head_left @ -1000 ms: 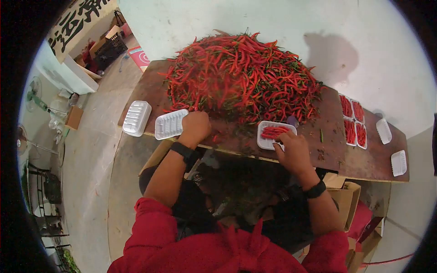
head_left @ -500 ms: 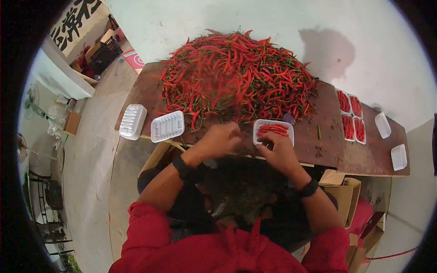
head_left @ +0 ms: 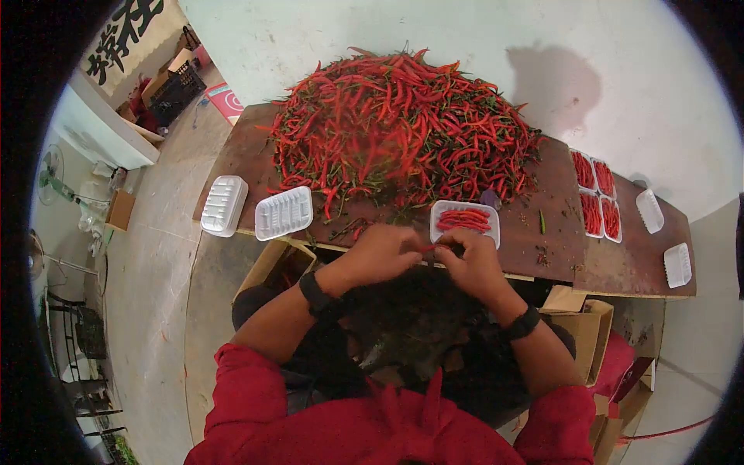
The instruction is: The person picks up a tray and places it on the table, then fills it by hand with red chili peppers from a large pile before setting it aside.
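A red chili pepper [head_left: 428,249] stretches between my two hands in front of the table edge. Its left end is pinched by my left hand [head_left: 380,254], and its right end sits in the closed fingers of my right hand [head_left: 471,262]. Just beyond my right hand, a white tray [head_left: 496,232] holds a row of red chilies [head_left: 463,220]. The large heap of red chilies [head_left: 403,116] with green stems rises behind both hands. Part of the held pepper is covered by my fingers.
Stacked white trays [head_left: 225,205] and another white tray [head_left: 284,213] lie at the table's left. Several filled trays [head_left: 597,194] stand at the right, near two more white trays [head_left: 650,211]. Open cardboard boxes [head_left: 593,341] sit below the brown table [head_left: 562,240].
My left hand has come closer to my right hand. A red chili pepper now shows between their fingertips. The right hand has stayed nearly in place by the tray.
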The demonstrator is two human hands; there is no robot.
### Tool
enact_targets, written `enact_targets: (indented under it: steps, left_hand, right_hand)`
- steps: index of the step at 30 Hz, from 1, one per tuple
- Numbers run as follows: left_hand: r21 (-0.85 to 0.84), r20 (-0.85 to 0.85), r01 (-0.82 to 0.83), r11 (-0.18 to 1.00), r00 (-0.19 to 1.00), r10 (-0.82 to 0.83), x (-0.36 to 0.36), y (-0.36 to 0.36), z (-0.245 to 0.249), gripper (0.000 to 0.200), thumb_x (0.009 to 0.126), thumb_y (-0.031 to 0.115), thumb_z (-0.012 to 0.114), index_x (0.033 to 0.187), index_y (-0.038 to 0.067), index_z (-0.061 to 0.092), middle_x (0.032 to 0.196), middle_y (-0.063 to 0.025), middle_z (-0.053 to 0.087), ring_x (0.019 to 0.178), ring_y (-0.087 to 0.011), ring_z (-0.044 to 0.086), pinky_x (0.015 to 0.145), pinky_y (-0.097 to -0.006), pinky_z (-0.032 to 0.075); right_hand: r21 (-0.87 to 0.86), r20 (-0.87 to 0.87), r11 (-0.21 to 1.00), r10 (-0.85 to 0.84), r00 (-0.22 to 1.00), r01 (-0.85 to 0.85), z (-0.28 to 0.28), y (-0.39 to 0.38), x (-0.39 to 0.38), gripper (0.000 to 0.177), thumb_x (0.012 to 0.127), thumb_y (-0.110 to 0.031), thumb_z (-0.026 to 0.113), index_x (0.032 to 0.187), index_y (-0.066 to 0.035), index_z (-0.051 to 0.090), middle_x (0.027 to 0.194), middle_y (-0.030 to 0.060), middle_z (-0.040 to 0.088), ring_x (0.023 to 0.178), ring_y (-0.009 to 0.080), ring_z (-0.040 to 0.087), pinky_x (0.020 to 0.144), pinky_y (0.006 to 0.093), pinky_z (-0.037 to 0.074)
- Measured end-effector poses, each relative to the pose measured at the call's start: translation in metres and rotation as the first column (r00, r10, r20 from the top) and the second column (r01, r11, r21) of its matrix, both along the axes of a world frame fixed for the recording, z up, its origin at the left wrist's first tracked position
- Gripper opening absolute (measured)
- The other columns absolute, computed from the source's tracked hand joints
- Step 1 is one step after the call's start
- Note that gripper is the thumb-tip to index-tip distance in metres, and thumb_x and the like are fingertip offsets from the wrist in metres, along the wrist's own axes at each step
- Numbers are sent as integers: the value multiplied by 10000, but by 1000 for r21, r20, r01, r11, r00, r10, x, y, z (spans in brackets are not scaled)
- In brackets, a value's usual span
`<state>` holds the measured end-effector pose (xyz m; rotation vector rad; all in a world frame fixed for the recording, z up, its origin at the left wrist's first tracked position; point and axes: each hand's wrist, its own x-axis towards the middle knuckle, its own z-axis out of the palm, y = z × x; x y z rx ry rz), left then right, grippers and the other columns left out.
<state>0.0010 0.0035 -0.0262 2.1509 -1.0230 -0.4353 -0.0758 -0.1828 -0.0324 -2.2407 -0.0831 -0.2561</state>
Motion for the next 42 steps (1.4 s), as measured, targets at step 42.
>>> enact_targets:
  steps: [42]
  left_hand:
    - [-178, -425, 91, 980, 891, -160, -4, -5, -7, 179, 846, 216, 592, 811, 41, 576, 735, 37, 541, 706, -46, 473, 620, -243, 408]
  right_hand:
    - [147, -75, 988, 48, 996, -37, 23, -15, -7, 129, 761, -74, 634, 854, 13, 656, 826, 100, 664, 776, 155, 619, 705, 283, 481]
